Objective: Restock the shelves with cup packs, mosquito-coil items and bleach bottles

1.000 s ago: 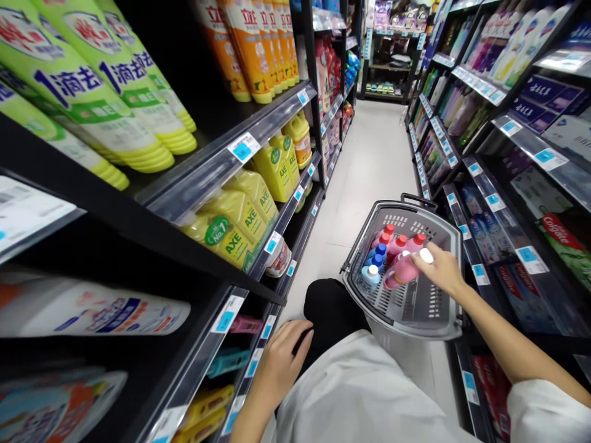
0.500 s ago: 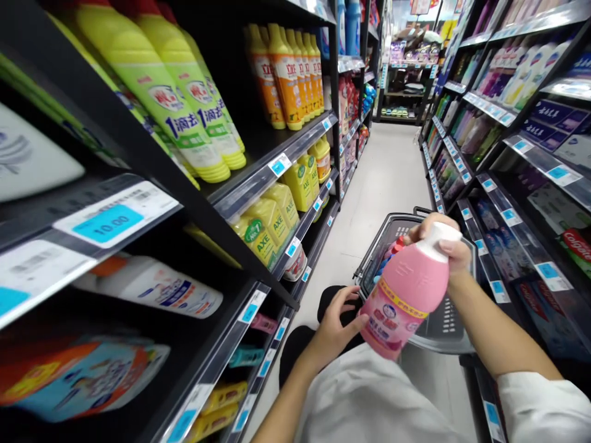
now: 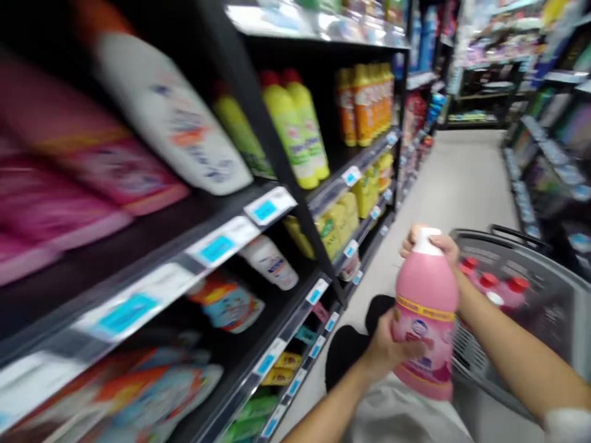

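Note:
Between both hands is a pink plastic bottle point(image 3: 427, 283) with a white cap and a yellow band over its label, held nearly upright above my lap. My right hand point(image 3: 434, 242) grips it around the neck and cap. Low on its side, my left hand point(image 3: 397, 344) is wrapped with the thumb across the label. A grey shopping basket point(image 3: 549, 255) stands on the floor to the right, partly behind my right forearm. Inside it are several pink bottles with red caps point(image 3: 510, 292).
Shelves of cleaning products run along the left. Pink bottles point(image 3: 106, 147) and a white bottle point(image 3: 175, 117) sit nearest, blurred by motion. Yellow-green bottles point(image 3: 300, 135) and orange bottles point(image 3: 364, 104) stand farther on. The aisle floor point(image 3: 466, 178) leads to a far display; another shelf point(image 3: 554, 141) lines the right.
The view has swung left, bringing pink bottles on the near shelf into sight. The held bottle has turned more upright, and my left hand has closed around its lower part.

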`<move>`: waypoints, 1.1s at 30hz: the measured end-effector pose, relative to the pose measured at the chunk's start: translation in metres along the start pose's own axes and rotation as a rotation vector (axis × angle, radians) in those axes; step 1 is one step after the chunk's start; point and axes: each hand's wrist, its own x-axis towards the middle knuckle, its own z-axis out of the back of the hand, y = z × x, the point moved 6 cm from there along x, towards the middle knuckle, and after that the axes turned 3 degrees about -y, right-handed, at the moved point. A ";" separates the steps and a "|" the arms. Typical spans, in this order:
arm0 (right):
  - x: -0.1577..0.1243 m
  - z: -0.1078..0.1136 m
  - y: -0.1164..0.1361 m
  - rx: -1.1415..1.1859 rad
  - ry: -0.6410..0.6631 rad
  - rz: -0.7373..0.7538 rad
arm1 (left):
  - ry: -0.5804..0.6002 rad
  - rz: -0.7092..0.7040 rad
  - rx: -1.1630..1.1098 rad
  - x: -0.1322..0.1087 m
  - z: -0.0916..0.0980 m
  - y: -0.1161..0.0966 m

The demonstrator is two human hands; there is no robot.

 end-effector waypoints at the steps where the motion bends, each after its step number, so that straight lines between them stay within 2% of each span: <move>1: 0.001 -0.008 0.001 -0.027 0.015 -0.012 | -0.022 -0.008 -0.020 -0.002 0.000 -0.005; 3: 0.008 -0.021 0.008 -0.038 0.006 0.023 | -0.057 -0.033 -0.047 -0.006 0.001 -0.022; 5: 0.019 -0.035 0.016 -0.078 -0.050 0.019 | -0.097 -0.082 -0.051 -0.015 0.004 -0.048; 7: 0.029 -0.058 0.027 -0.131 -0.075 0.029 | -0.156 -0.171 -0.046 -0.033 0.009 -0.079; 8: 0.031 -0.075 0.034 -0.160 -0.045 0.057 | -0.192 -0.230 -0.041 -0.045 0.011 -0.097; 13: 0.027 -0.176 0.068 -0.247 0.359 0.274 | -0.404 -0.534 0.039 -0.109 0.014 -0.189; 16: 0.024 -0.228 0.075 -0.253 0.556 0.252 | -0.532 -0.640 0.101 -0.142 0.013 -0.244; 20: 0.038 -0.283 0.087 -0.127 0.704 0.207 | -0.629 -0.647 0.167 -0.167 0.017 -0.305; 23: 0.060 -0.314 0.090 -0.126 0.727 0.175 | -0.689 -0.619 0.221 -0.175 0.031 -0.339; 27: 0.095 -0.345 0.089 -0.144 0.673 0.175 | -0.796 -0.667 0.403 -0.183 0.053 -0.383; 33: 0.136 -0.382 0.093 -0.143 0.653 0.375 | -0.949 -0.699 0.685 -0.187 0.083 -0.435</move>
